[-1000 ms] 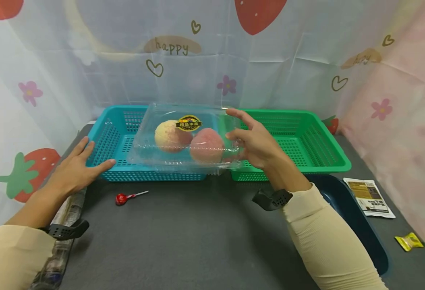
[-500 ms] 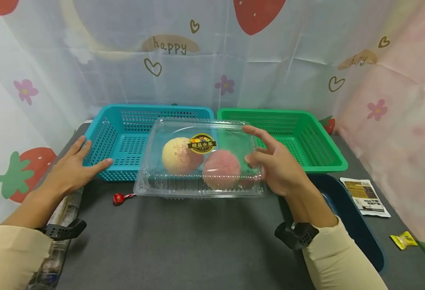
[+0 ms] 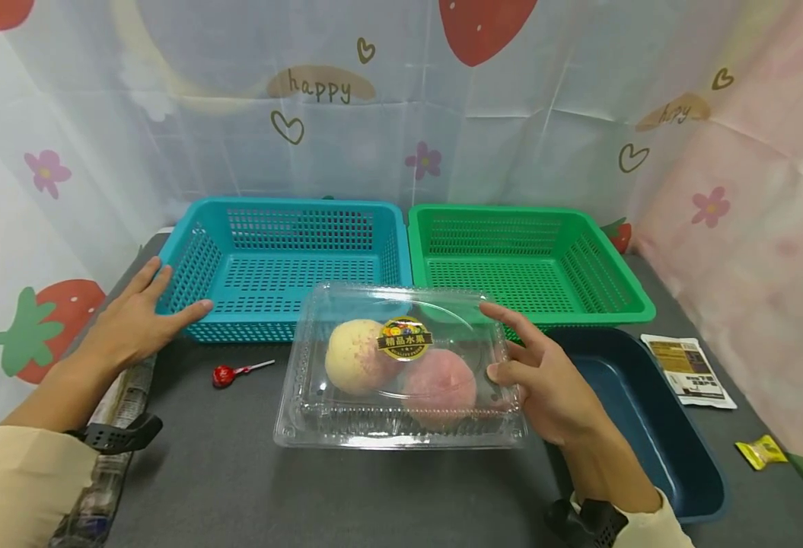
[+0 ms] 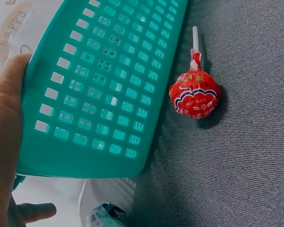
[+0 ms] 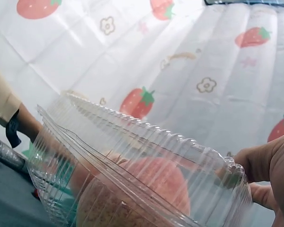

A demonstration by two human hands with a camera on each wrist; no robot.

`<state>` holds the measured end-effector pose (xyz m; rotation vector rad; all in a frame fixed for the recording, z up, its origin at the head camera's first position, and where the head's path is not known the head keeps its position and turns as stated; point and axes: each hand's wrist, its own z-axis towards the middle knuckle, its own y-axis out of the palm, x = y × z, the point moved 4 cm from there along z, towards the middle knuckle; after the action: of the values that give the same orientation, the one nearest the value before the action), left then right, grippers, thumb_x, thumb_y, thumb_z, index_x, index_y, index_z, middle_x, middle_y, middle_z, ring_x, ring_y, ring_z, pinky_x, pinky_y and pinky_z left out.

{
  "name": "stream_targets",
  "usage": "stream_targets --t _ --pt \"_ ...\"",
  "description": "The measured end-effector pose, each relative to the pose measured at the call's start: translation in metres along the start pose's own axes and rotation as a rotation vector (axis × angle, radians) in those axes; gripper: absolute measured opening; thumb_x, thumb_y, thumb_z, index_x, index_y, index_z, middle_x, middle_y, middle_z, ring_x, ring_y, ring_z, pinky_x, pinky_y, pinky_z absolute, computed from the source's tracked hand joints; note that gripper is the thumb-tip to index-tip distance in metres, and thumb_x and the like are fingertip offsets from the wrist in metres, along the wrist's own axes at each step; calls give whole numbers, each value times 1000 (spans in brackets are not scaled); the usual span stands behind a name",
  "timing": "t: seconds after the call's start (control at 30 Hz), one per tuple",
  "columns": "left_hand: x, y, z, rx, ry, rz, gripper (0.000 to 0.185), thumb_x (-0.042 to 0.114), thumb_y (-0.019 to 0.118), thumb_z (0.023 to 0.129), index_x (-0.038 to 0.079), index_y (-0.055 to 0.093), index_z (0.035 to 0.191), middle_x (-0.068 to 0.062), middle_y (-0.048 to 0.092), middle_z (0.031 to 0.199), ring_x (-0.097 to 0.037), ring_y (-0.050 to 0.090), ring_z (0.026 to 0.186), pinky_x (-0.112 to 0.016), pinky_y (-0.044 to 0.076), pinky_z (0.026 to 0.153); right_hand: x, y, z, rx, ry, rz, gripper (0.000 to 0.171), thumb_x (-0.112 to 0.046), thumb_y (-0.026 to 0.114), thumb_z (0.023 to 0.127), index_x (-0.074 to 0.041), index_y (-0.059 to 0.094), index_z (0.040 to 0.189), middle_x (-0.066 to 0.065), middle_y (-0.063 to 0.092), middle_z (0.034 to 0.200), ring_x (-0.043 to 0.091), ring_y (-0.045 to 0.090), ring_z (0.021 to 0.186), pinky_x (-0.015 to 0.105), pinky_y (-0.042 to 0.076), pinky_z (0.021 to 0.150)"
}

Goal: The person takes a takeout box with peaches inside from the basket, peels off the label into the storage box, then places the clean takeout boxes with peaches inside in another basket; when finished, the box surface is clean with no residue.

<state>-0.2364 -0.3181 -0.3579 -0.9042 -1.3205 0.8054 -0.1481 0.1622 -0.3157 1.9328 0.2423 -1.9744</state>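
My right hand grips the right end of a clear plastic fruit box, held in front of the two baskets. Inside lie a yellowish peach and a pink peach, under a black and gold label. The right wrist view shows the box tilted, my fingers at its edge. My left hand, fingers spread, rests against the left front corner of a blue basket. A red lollipop lies on the table beside that basket.
A green basket stands right of the blue one. In front of it is a dark blue tray, partly behind my right arm. A white and brown packet and a yellow wrapped candy lie farther right. Clear plastic packaging lies under my left forearm.
My right hand has brought the fruit box toward me and slightly right, from above the baskets to in front of them. My left hand has stayed at the blue basket.
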Motion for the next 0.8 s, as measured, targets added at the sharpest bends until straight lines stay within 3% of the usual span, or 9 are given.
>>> stream_targets --t 0.07,0.2,0.3,0.4,0.8 --pt "-1 0 0 -6 -3 -2 96 61 47 93 2 0 153 -15 -14 158 -55 6 136 -77 15 93 8 -1 -5 -5 9 14 70 8 56 85 -11 32 149 14 13 150 34 20 127 42 34 84" --pt "-1 0 0 -13 -5 -7 96 61 47 93 3 -1 153 -15 -15 158 -55 5 136 -77 15 93 22 -4 -13 -9 26 46 71 8 57 85 -10 32 149 25 24 139 33 37 112 31 45 71" --pt "-1 0 1 -15 -7 -11 96 61 47 93 3 -1 153 -14 -15 158 -55 5 137 -77 15 93 30 -6 -17 -7 36 58 71 9 58 85 -9 32 148 27 26 137 31 41 104 31 46 71" --pt "-2 0 1 -15 -8 -13 96 61 47 93 3 -1 153 -14 -15 158 -54 4 137 -77 14 94 37 -7 -18 -2 48 49 71 9 59 84 -9 33 148 24 22 140 32 38 108 33 45 73" --pt "-1 -1 1 -18 -9 -5 96 61 47 93 3 -1 153 -14 -15 158 -55 6 136 -76 14 94 59 -14 -18 32 82 87 72 13 59 82 -9 37 147 26 44 117 26 55 90 34 55 63"
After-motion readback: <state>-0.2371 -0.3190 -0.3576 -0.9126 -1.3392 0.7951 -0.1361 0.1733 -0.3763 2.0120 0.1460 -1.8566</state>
